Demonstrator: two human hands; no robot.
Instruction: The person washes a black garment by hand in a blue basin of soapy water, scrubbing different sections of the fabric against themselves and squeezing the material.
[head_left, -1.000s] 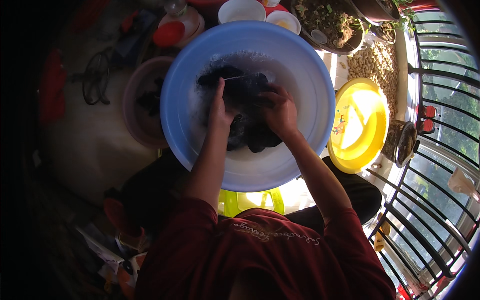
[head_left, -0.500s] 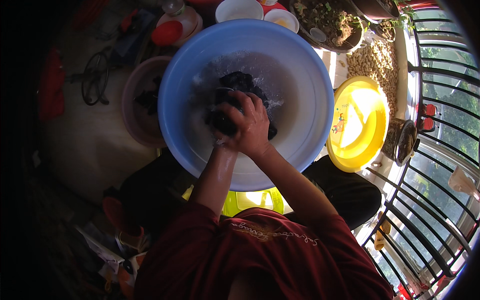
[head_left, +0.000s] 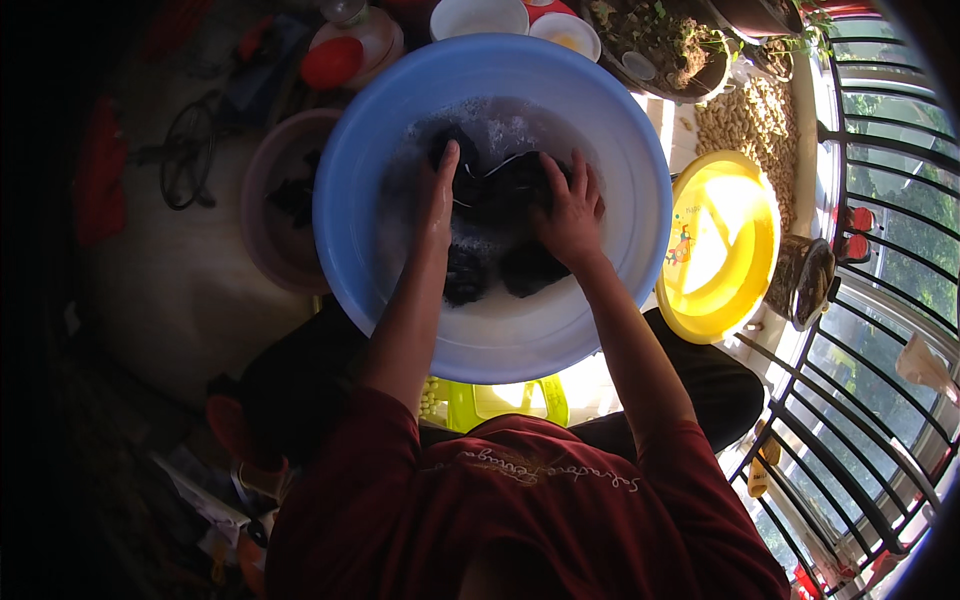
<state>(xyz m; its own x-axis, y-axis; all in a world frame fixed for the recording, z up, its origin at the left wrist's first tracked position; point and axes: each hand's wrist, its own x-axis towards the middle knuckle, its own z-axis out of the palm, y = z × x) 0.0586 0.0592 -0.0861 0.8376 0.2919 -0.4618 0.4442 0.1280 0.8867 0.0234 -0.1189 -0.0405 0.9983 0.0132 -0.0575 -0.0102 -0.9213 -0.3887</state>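
In the wide blue basin [head_left: 350, 285], a wet black garment [head_left: 505, 190] lies spread in cloudy, foamy water. A thin white cord or trim shows along its upper part. My left hand [head_left: 440, 195] is at the garment's left side, seen edge-on with one finger stretched out; its other fingers are mostly hidden. On the right side, my right hand [head_left: 572, 215] rests against the cloth with its fingers spread. Both hands are wet and apart from each other. Dark folds of cloth also lie nearer me in the water, between my wrists.
To the right stands a yellow basin [head_left: 690, 300] in sunlight, beside a barred window [head_left: 890, 200]. A pinkish basin [head_left: 262, 235] with dark cloth is at the left. White bowls [head_left: 480, 17] and plant pots [head_left: 690, 85] line the far side. A lime-green plastic stool [head_left: 460, 408] shows below the blue basin.
My hands were together, pressing the bunched garment at the basin's middle. They have moved apart to left and right, and the black garment now lies spread out between them.
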